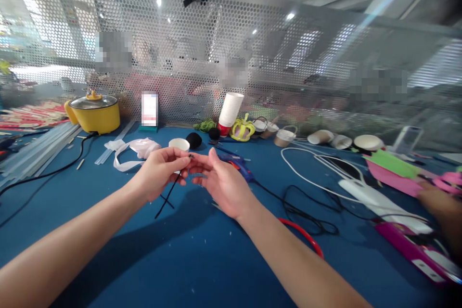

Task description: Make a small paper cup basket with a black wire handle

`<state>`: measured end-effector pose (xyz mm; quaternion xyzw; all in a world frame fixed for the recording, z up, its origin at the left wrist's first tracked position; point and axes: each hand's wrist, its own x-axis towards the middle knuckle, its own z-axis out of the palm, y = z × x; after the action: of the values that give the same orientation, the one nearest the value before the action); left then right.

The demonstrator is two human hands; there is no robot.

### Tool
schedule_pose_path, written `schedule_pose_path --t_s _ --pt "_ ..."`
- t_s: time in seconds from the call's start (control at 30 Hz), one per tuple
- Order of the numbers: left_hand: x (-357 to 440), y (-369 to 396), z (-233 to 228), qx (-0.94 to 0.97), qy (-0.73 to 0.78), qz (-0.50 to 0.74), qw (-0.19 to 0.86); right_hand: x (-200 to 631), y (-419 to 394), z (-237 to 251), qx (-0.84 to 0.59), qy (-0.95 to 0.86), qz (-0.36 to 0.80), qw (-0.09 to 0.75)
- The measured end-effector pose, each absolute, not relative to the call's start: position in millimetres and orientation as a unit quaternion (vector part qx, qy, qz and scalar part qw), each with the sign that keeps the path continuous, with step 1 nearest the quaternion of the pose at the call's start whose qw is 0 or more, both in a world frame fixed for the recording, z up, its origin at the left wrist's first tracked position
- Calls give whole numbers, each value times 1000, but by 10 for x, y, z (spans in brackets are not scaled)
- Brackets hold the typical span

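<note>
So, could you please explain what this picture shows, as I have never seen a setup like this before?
There is no machine here: a camera worn on a person's head looks forward and down at that person's two bare hands. The left hand pinches a thin black strand. The right hand is close beside it; whether it also grips the strand is hard to tell. On the blue tabletop beyond are a yellow pot with a lid, a white ribbon and a stack of white cups.

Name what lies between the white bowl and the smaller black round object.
In the head view, the larger black round object lies between them.
</note>
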<state>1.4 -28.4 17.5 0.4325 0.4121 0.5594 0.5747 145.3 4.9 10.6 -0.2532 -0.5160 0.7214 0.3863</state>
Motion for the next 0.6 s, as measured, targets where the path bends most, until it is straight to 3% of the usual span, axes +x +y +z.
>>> schedule_pose_path --t_s 0.27,0.6 --pt "39 -285 140 485 445 572 489 1438 22 110 -256 -510 718 398" --pt "58 -280 150 483 456 578 473 1436 27 102 -257 -508 715 405"
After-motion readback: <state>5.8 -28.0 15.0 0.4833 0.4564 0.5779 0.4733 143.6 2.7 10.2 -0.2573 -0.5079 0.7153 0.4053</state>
